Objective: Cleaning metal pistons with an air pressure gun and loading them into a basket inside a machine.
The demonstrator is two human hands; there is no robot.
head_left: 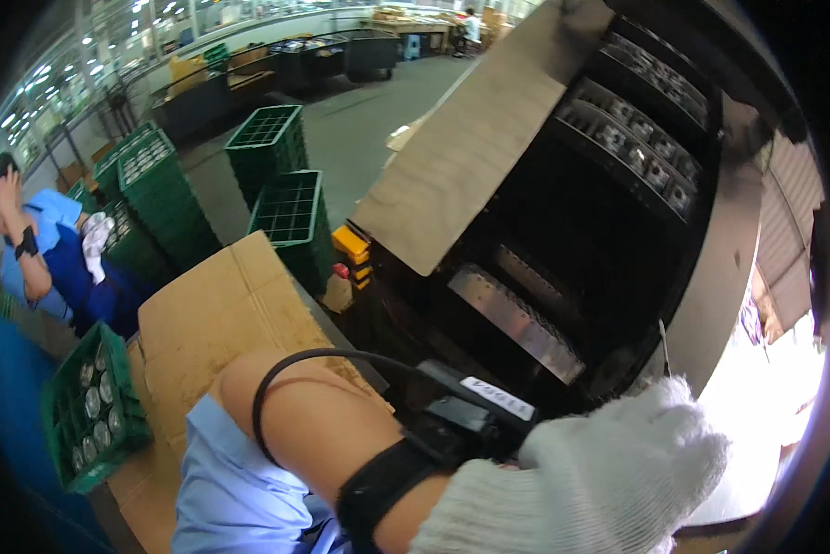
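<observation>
My left forearm, with a blue sleeve, crosses the lower middle of the head view. A black strap and a small black device with a cable are at its wrist (392, 489). My left hand (609, 462) wears a white knitted glove. Its fingers look curled together; whatever they may hold is hidden. It is in front of a large dark machine opening (563, 212) with a metal slatted plate (516, 323) inside. Farther up in the opening, rows of metal parts (632, 143) sit in racks. My right hand does not show.
Brown cardboard (230, 314) lies left of my arm, beside a green crate (96, 411) of round metal parts. Stacked green crates (290, 212) stand beyond. A co-worker in blue (54, 240) is at the left. A cardboard sheet (470, 166) leans along the machine's edge.
</observation>
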